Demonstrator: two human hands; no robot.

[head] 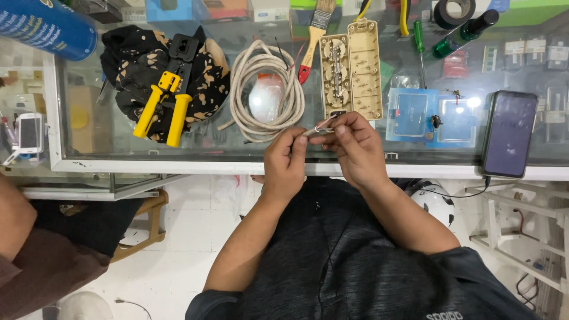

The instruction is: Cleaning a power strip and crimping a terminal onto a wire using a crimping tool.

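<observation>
Here, both hands meeting over the near edge of the glass desk [178, 155]. Left hand [284, 160] curled, fingers [298, 144] pinching the cable end [313, 131] just behind its stripped tip. Right hand [351, 148] close against it, fingers [332, 126] pressed together on the thin bare wires at that same tip. Cable end held just above the desk edge, right in front of the opened power strip [351, 68].

Behind the hands, the rest of the cable lying as a loose white coil [268, 89] on the glass, beside the strip. Strip split into two cream halves side by side, one showing metal contacts. Paintbrush [314, 38] with a red handle lying between coil and strip, tilted. Left of the coil, yellow-handled crimper [167, 95] resting on a black patterned cloth [127, 65]. Blue can [47, 26] at the far left corner. To the right, green screwdriver [419, 47], tape roll [453, 10], and a phone [508, 133] lying flat near the desk edge with a lead plugged in. Another person's arm [12, 222] at the left border.
</observation>
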